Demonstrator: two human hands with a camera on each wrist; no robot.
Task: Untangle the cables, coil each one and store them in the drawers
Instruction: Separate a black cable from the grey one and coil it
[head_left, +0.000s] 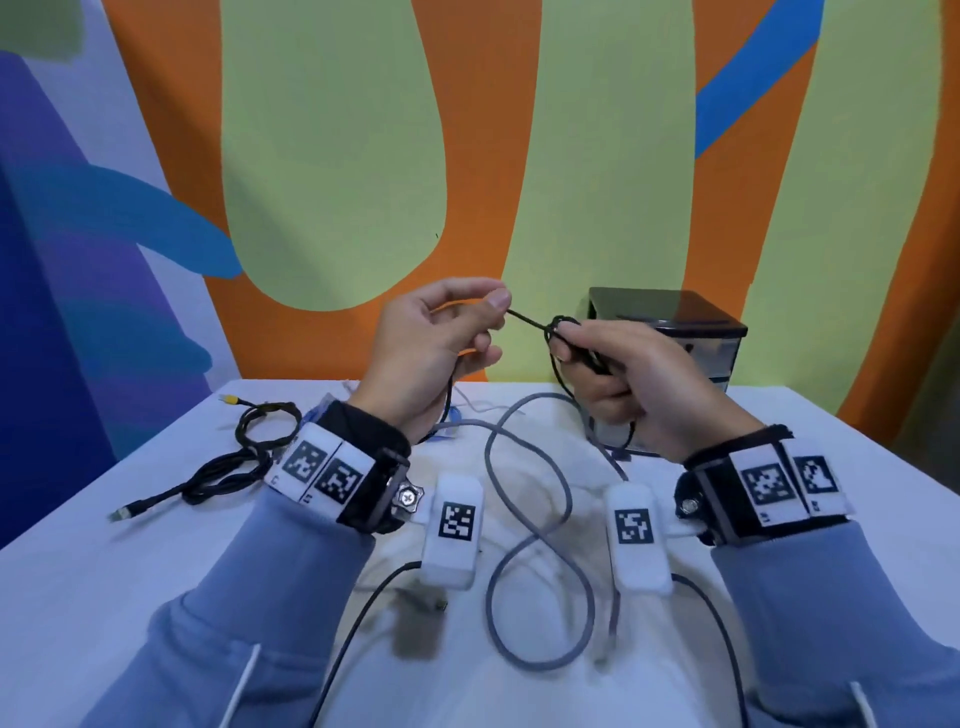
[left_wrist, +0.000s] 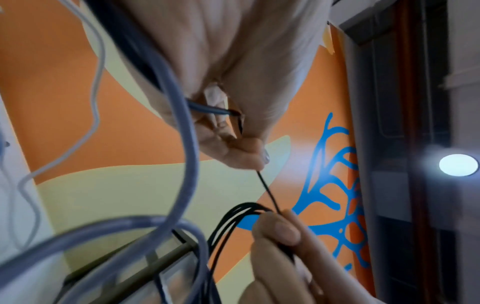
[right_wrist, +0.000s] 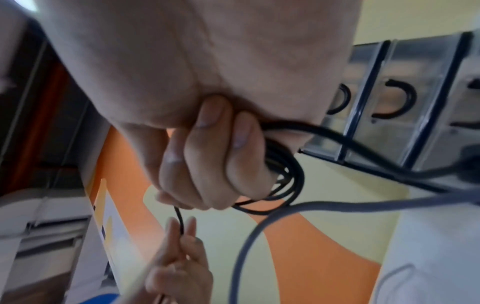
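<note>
Both hands are raised above the white table (head_left: 130, 561). My left hand (head_left: 441, 332) pinches a thin black cable (head_left: 527, 319) between thumb and forefinger. The cable runs taut to my right hand (head_left: 608, 364), whose curled fingers grip several coiled loops of it (right_wrist: 283, 181). In the left wrist view the straight stretch (left_wrist: 267, 191) leads from the left fingertips down to the loops (left_wrist: 233, 218) at the right thumb. A grey cable (head_left: 540, 519) lies in a figure-eight on the table below. The small drawer unit (head_left: 675, 322) stands behind the right hand, its drawers (right_wrist: 400, 98) shut.
A black cable with a yellow plug (head_left: 244, 452) lies in loose loops at the table's left. A thin white cable (head_left: 483, 408) and a blue one (head_left: 454, 413) lie under the left hand. The painted wall (head_left: 337, 156) rises right behind the table.
</note>
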